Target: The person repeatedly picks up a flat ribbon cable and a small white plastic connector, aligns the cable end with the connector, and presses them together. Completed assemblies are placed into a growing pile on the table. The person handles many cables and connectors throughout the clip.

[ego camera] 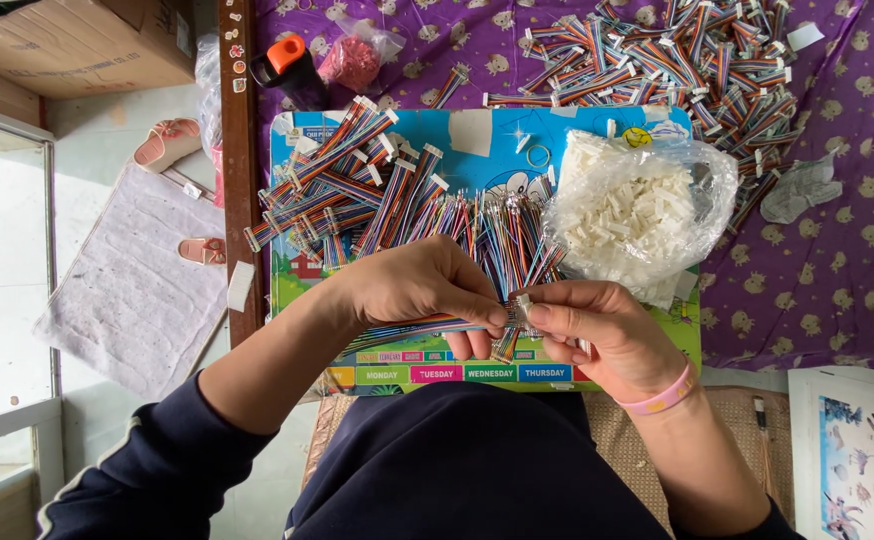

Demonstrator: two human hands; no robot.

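Note:
My left hand point(427, 290) pinches a flat ribbon of multicoloured wires point(407, 328) that runs leftward under my palm. My right hand point(597, 325), with a pink wristband, holds a small white plastic connector point(521, 307) at the ribbon's end, fingertips meeting those of the left hand. Both hands hover over the near edge of a colourful picture board point(497, 150). Loose multicoloured wire ribbons point(497, 225) lie on the board just beyond my hands, and finished ribbons with white connectors point(342, 175) are heaped at its left.
A clear bag of white connectors point(632, 205) sits on the board's right. A large pile of finished ribbons point(687, 60) lies on the purple patterned cloth point(837, 260) behind. An orange-capped dark bottle point(292, 68) and a small bag of red bits point(352, 60) stand far left.

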